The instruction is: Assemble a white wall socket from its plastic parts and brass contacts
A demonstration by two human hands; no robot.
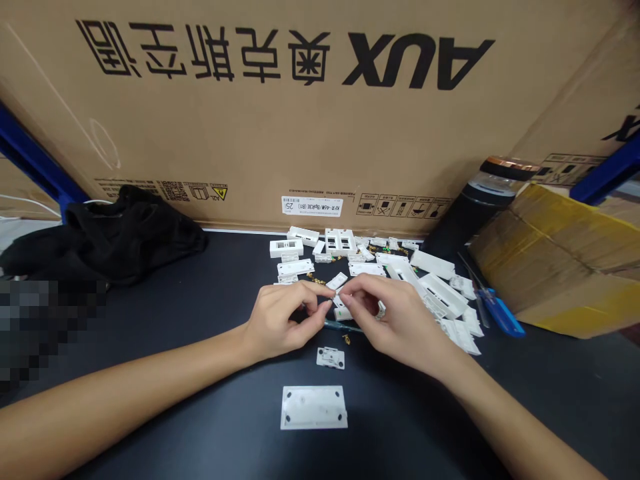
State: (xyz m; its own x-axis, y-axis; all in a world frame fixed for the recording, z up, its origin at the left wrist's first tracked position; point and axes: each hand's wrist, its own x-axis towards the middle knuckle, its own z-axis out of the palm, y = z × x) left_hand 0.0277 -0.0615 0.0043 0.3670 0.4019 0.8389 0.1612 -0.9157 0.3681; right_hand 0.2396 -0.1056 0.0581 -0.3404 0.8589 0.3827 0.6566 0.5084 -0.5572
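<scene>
Closest to the camera, a flat white cover plate (313, 407) with a hole near each corner lies on the black table (200, 400). Just beyond it sits a small white clip part (331, 358), apart from the plate and untouched.

Above these, the person's two forearms come in from the lower corners and the hands meet over the middle of the table. The left hand (280, 320) has its thumb and forefinger pinched together on a small white piece (337, 304), with the other fingers curled under. The right hand (387, 317) grips the same piece from the other side, fingertips bent in on it. The piece is held just off the table between the two hands (its exact shape is too small to tell). Under the hands lies a thin dark tool shaft (343, 327), and a tiny brass bit (347, 339) rests beside it.

Farther back, a scatter of white plastic housings (400, 270) spreads across the table, with more brass bits among them. At their right edge lies a blue-handled screwdriver (503, 317). A black cloth (120, 233) is bunched at the left, well apart from the hands. On the right stands a taped cardboard carton (565, 260), with a dark cylinder (475, 207) with a copper rim beside it. A large cardboard box (300, 120) printed AUX, upside down, closes off the back.
</scene>
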